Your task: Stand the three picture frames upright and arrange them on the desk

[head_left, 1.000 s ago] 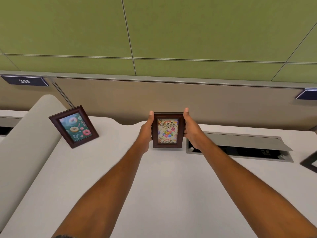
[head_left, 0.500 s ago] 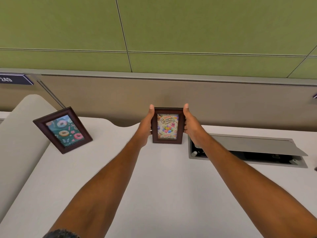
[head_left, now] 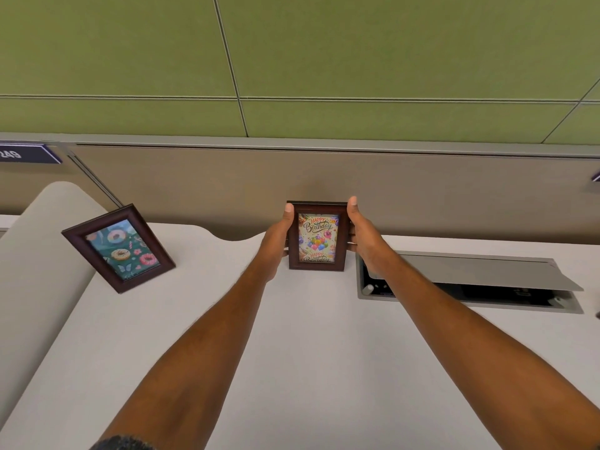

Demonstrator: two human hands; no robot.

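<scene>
While my left hand and right hand clasp the birthday frame by its side edges at centre frame, its base on the counter, I should confirm its rear prop holds, then release both sides together.

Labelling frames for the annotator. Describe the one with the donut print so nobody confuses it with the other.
Start at the white desk below the green wall panels and go to its far-left corner. The donut frame stands there alone, dark wood, untouched. Unlike the birthday frame at centre, gripped by the left hand and right hand, it shows donuts on teal and sits turned at an angle.
</scene>
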